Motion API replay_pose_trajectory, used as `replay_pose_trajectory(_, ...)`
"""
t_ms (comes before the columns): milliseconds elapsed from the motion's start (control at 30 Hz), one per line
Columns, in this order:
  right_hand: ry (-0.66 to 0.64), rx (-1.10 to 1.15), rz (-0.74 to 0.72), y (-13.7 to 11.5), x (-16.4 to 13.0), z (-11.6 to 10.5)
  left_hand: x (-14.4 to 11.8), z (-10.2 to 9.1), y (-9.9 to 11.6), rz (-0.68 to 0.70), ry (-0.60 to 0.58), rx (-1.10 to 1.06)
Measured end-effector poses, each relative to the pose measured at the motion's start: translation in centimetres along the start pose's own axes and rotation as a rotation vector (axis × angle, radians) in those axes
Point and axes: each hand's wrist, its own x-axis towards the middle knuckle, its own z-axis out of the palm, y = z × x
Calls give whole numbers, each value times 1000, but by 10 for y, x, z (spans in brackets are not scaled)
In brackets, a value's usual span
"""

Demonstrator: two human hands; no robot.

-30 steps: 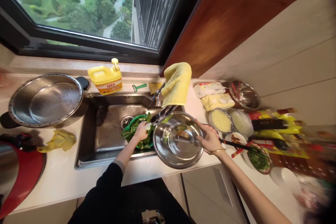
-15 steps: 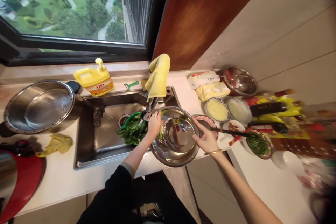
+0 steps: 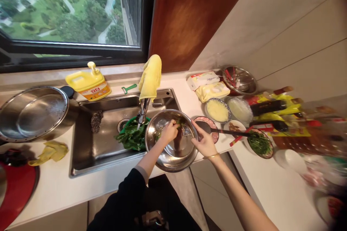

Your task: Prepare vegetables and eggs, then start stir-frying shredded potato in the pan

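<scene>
A shiny steel bowl (image 3: 188,148) is held tilted over the front edge of the counter, beside the sink. My right hand (image 3: 205,142) grips its right rim, thumb on the inner side. Inside the bowl is my left hand (image 3: 169,132), its fingers drawn together near some small green bits; what they hold is too small to make out. Left of the bowl, leafy greens (image 3: 132,137) fill a green basket in the sink, beneath the faucet (image 3: 142,110) draped with a yellow cloth (image 3: 150,75).
Beside the sink (image 3: 104,151) stand a yellow detergent jug (image 3: 89,82) and a large steel pot (image 3: 32,115). A green peeler (image 3: 129,88) lies behind it. On the right are a bowl of pale yellow food (image 3: 217,110), a black-handled spatula (image 3: 233,132) and chopped greens (image 3: 259,144).
My left hand has moved from the bowl's left rim into the bowl, and its fingers have closed. My right hand keeps its hold on the rim. The view has shifted slightly right.
</scene>
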Motion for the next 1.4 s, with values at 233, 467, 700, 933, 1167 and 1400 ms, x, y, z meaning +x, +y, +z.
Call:
replay_pose_trajectory(233,9,20,9,4,0,0,13,-12,2,-43,-103,115)
replay_pose_trajectory(467,65,-35,50,5,0,-2,-18,-45,-37,-153,-322,190)
replay_pose_trajectory(700,77,-31,15,-9,1,6,-31,-17,-32,-255,-434,250)
replay_pose_trajectory(933,88,-40,54,-8,1,6,-28,-21,-23,-279,-433,249)
replay_pose_trajectory(1167,181,-11,91,10,6,-11,-83,-81,-98,-522,-217,178)
replay_pose_trajectory(1400,376,-2,137,15,20,-35,-89,-33,-152,-532,-240,393)
